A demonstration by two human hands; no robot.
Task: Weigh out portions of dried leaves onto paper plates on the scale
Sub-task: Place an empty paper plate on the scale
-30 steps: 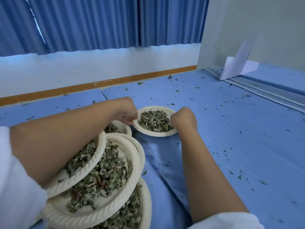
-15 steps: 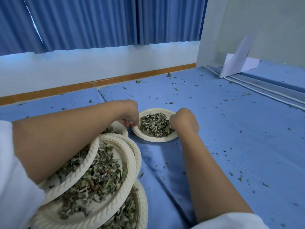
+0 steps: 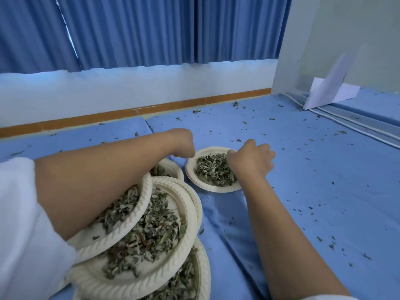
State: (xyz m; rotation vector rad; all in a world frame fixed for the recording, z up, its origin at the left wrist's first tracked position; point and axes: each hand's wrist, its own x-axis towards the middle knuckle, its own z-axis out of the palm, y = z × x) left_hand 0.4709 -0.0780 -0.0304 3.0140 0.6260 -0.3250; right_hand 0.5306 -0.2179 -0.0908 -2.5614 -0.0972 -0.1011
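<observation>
A blue padded mat (image 3: 303,191) covers the floor, littered with leaf crumbs (image 3: 237,103). Behind it run an orange skirting board (image 3: 151,110), a white wall and blue curtains (image 3: 151,29). At far right a folded white paper (image 3: 331,92) leans against the wall, beside white cables (image 3: 346,124) that run along the mat's edge.

At lower left, overlapping filled plates (image 3: 191,213) are piled together, tilted, each heaped with leaves. The left forearm (image 3: 97,176) lies across the topmost one and hides much of it. Another filled plate (image 3: 175,167) peeks out beyond the arm, just beside the task's plate.

That paper plate (image 3: 216,188) lies flat on the mat ahead, open face up, with dried leaves (image 3: 214,172) piled in its middle (being round, it has no long axis to speak of). The left hand (image 3: 183,144) hangs at its left rim with its fingers curled downward. Whether its grip holds the rim cannot be told. The right hand (image 3: 252,158) covers the plate's right side, knuckles up and fingers curled. Its grip is hidden too, so what it holds, if anything, cannot be told.
</observation>
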